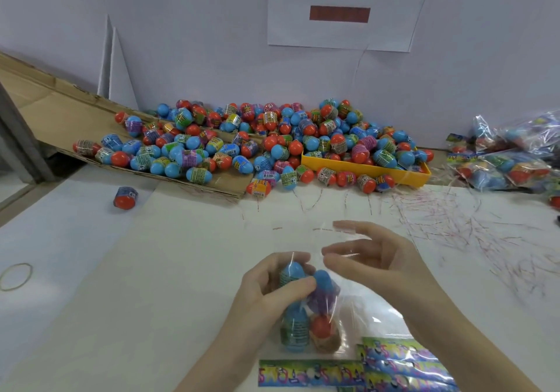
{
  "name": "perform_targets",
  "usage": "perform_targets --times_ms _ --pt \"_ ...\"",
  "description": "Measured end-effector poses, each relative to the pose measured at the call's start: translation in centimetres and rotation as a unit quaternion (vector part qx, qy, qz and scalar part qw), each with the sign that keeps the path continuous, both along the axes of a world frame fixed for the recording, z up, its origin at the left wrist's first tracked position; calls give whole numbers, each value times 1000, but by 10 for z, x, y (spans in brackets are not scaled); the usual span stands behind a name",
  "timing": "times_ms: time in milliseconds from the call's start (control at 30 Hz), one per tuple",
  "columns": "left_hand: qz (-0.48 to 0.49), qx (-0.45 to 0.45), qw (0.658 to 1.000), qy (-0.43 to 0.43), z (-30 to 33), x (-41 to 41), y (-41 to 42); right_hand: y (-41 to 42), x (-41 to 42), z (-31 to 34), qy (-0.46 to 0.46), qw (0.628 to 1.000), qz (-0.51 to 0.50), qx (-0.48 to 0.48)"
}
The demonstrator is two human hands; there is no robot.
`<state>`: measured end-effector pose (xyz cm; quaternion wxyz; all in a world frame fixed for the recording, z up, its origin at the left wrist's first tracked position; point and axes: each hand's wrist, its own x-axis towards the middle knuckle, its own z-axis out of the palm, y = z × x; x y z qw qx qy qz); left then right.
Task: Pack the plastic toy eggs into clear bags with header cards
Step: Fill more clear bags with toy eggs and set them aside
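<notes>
The left hand (272, 285) grips a clear bag (315, 310) of toy eggs (295, 328) just above the header card (309, 372); the right hand (378, 258), fingers loosely spread, touches the bag's open mouth.

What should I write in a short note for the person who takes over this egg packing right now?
Left hand: grips the blue and red plastic toy eggs through the clear plastic bag.
Right hand: fingers at the bag's open top.
Done: about four eggs inside; filled bags far right.
Left: colourful paper header cards near the bag, not attached; loose egg pile and yellow plastic tray remain.
</notes>
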<state>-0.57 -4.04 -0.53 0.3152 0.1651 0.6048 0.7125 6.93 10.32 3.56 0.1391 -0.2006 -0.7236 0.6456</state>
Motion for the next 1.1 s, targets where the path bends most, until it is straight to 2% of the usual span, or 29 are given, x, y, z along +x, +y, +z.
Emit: perform_targets --times_ms 100,300,367,400,433,467,533,567,600,767,933,1033,1100 --pt "1 4 1000 18 5 -1 0 1 -1 3 14 1000 8 -10" --pt "70 -6 995 77 7 -7 6 0 -2 5 31 999 7 3" --pt "88 1 993 84 9 -7 7 -1 -4 7 38 998 -8 44" --pt "93 8 992 83 10 -7 7 -2 -4 8 52 993 -32 103" --pt "95 16 992 81 12 -6 8 -2 -5 8 78 973 -69 204" --pt "98 23 991 85 13 -4 8 -3 -5 9 114 933 -103 325" --pt "102 39 989 99 13 -2 8 -9 -8 9 180 821 -124 527" --pt "104 43 988 110 13 -1 8 -12 -10 8 194 781 -112 583" --pt "104 44 986 123 12 0 8 -14 -13 6 202 756 -97 616" --pt "114 16 973 202 12 5 7 -18 -22 6 220 711 -74 664" --pt "126 -9 959 254 10 6 6 -17 -23 14 197 668 -30 717" --pt "138 -34 936 323 11 3 4 -14 -22 22 169 637 38 751" --pt "130 -61 913 382 11 0 3 -13 -22 27 137 600 74 785"
